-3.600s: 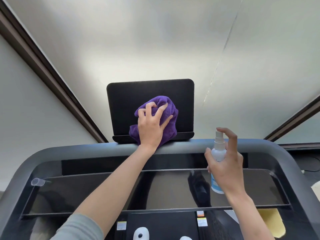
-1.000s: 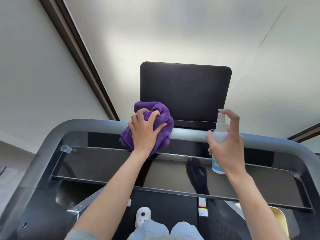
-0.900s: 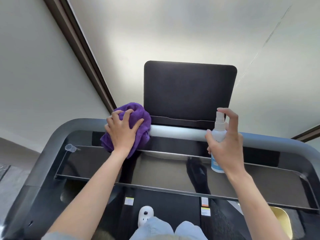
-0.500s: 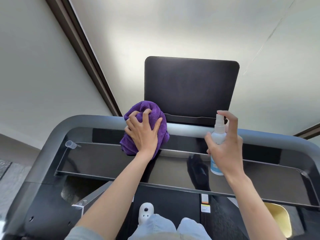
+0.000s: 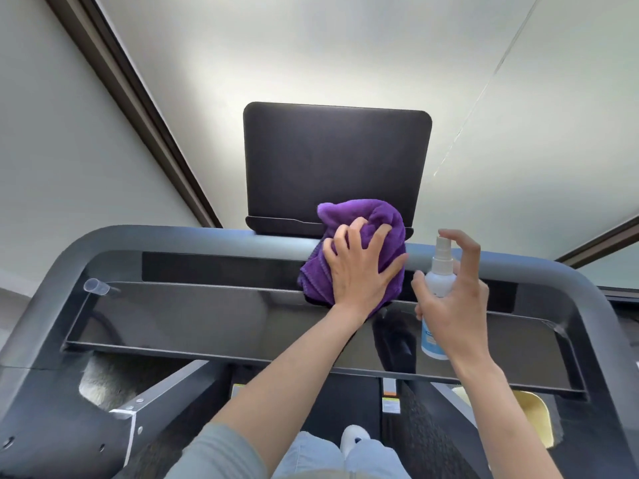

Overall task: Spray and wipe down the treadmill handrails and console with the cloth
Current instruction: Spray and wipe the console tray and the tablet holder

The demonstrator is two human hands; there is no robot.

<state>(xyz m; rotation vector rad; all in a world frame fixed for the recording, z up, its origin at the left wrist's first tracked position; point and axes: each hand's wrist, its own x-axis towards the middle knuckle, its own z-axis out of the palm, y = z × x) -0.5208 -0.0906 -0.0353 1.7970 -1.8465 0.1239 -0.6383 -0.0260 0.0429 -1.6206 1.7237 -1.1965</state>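
On bottle (image 5: 436, 299), label unreadable

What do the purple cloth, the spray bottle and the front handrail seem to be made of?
Cloth: soft microfibre or terry, by its fuzzy pile and loose folds. Bottle: white, slightly translucent plastic with a smooth sheen and a pale plastic pump top. Handrail: smooth grey surface with a soft satin shine, probably painted metal or moulded plastic; the picture does not settle which.
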